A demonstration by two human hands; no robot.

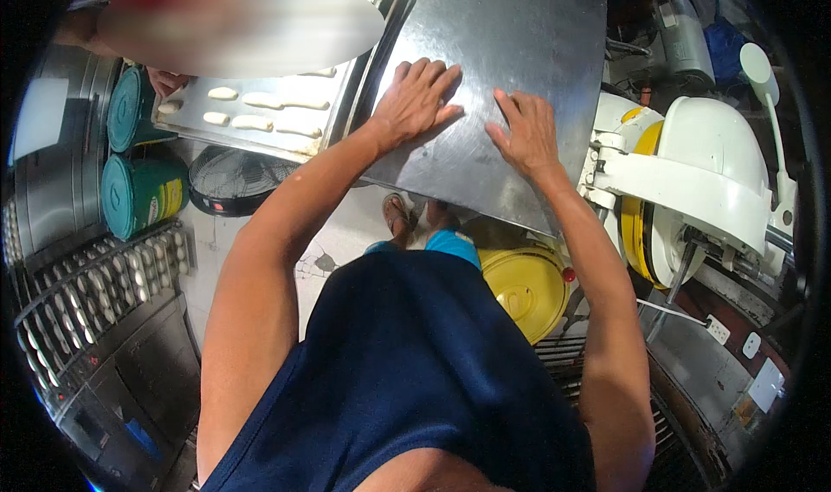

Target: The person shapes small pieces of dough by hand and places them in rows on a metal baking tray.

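My left hand rests palm down on the steel tabletop, near its left side, with the fingers stretched and the thumb apart. To its right, my right hand is on or just above the same metal surface, fingers slightly bent and thumb apart. I see nothing held in either hand, though the palms are hidden. Left of my left hand lies a baking tray with several pale, elongated dough pieces in rows.
Another person's hand is at the tray's left edge. Green lidded bins, a black fan and a rack of dough pieces stand left. A white and yellow machine borders the table's right; a yellow lidded tub sits below.
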